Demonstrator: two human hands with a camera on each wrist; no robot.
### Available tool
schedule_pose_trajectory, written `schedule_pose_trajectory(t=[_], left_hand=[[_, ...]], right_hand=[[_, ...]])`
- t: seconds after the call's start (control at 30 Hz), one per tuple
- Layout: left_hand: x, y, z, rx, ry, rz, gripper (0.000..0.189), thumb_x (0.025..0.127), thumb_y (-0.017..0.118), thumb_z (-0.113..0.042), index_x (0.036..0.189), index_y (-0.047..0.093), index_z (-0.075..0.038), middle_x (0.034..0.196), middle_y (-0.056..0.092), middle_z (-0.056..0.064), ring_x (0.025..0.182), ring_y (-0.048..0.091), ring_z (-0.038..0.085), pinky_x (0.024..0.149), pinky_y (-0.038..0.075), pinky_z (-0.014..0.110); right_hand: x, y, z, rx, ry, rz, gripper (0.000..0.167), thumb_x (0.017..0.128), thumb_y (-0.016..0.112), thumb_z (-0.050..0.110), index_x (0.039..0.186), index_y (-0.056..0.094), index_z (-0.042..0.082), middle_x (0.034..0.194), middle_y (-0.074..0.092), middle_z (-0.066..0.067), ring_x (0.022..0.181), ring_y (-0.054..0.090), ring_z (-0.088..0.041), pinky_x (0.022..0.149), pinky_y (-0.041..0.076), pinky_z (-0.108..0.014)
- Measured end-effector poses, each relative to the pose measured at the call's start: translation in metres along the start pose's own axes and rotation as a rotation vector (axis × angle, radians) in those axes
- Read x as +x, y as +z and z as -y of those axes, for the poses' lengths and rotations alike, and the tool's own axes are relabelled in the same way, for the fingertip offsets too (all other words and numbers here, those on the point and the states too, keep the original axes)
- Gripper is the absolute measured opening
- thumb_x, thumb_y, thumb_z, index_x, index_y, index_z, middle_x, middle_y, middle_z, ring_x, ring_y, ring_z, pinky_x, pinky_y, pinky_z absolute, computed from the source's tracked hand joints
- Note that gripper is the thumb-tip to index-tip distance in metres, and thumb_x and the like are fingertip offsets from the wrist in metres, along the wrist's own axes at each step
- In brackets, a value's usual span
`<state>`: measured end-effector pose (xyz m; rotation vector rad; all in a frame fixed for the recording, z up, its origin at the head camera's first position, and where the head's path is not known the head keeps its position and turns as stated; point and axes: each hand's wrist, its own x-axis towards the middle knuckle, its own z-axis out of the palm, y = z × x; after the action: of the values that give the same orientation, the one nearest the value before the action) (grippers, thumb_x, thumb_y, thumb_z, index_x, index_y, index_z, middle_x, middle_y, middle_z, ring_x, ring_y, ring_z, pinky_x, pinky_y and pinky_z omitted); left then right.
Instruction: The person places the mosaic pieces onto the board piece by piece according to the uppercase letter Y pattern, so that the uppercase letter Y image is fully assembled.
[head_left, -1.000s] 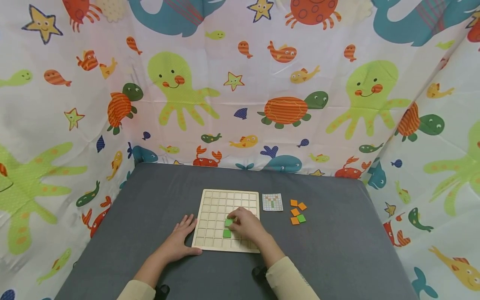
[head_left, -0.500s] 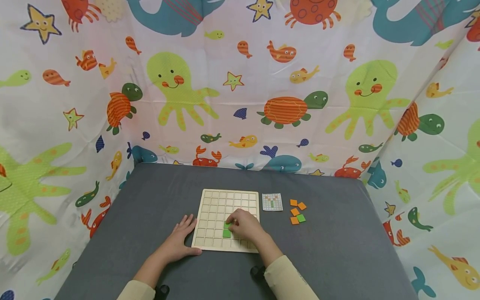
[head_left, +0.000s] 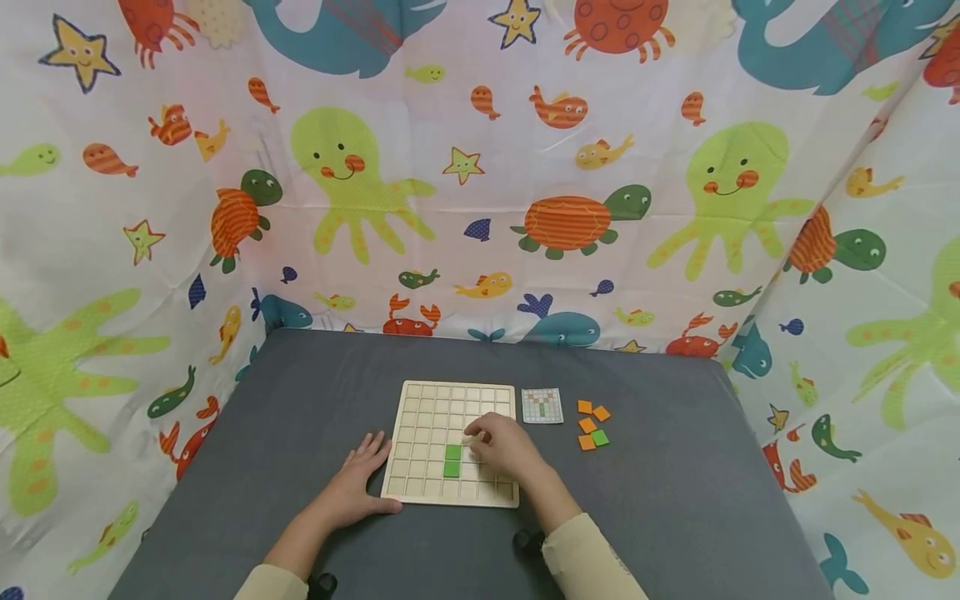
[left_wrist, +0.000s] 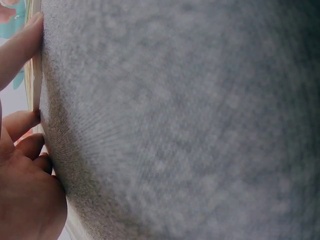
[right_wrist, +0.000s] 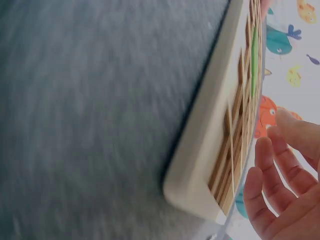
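Observation:
A pale wooden grid board (head_left: pixel 420 425) lies on the grey cloth. Two green square tiles (head_left: pixel 452 461) sit in neighbouring cells of one column, one above the other. My left hand (head_left: pixel 356 483) spreads along the board's left side, its thumb at the near left corner; in the left wrist view, fingers (left_wrist: pixel 25 125) touch the wooden edge. Over the board, just right of the green tiles, hovers my right hand (head_left: pixel 504 448). The right wrist view shows its fingers (right_wrist: pixel 270 175) loosely bent with nothing between them.
A small card with a coloured grid pattern (head_left: pixel 542 406) lies right of the board. Beyond it are several orange tiles (head_left: pixel 585 407) and one green tile (head_left: pixel 600 437). Fabric printed with sea animals (head_left: pixel 450 200) hangs around the grey table (head_left: pixel 675 500).
My right hand has let go of the upper green tile, which now lies in its cell above the other, and has drawn back to the right. The left hand stays at the board's edge.

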<state>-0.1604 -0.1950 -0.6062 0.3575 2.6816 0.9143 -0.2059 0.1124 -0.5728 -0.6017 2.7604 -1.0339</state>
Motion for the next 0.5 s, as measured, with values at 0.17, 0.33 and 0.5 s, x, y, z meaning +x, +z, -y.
schedule_pose_trajectory(t=[0.17,0.33,0.5], left_hand=[[0.000,0.002,0.002,-0.005,0.008,-0.003,0.117,0.070,0.088,-0.054,0.158,0.031,-0.004,0.168,0.016,0.018,0.156,0.005,0.039,0.123,0.009,0.063],[0.000,0.003,0.004,-0.002,0.005,-0.005,0.117,0.069,0.088,-0.055,0.158,0.031,-0.005,0.168,0.017,0.018,0.156,0.005,0.040,0.123,0.010,0.063],[0.000,0.002,0.002,-0.009,-0.001,-0.003,0.116,0.069,0.088,-0.054,0.158,0.031,-0.006,0.168,0.017,0.017,0.157,0.006,0.038,0.124,0.010,0.061]], right_hand=[[-0.007,-0.012,-0.004,0.019,0.015,-0.031,0.019,0.096,0.069,0.013,0.113,0.075,0.011,0.108,0.069,-0.001,0.088,0.063,-0.015,0.068,0.052,-0.031],[-0.014,-0.021,-0.009,0.034,0.039,-0.057,0.020,0.096,0.069,0.013,0.114,0.074,0.010,0.108,0.070,-0.002,0.088,0.063,-0.016,0.069,0.051,-0.030],[-0.021,-0.030,-0.019,0.021,0.039,-0.117,0.022,0.093,0.072,0.011,0.116,0.073,0.011,0.106,0.069,-0.001,0.086,0.062,-0.014,0.070,0.052,-0.031]])
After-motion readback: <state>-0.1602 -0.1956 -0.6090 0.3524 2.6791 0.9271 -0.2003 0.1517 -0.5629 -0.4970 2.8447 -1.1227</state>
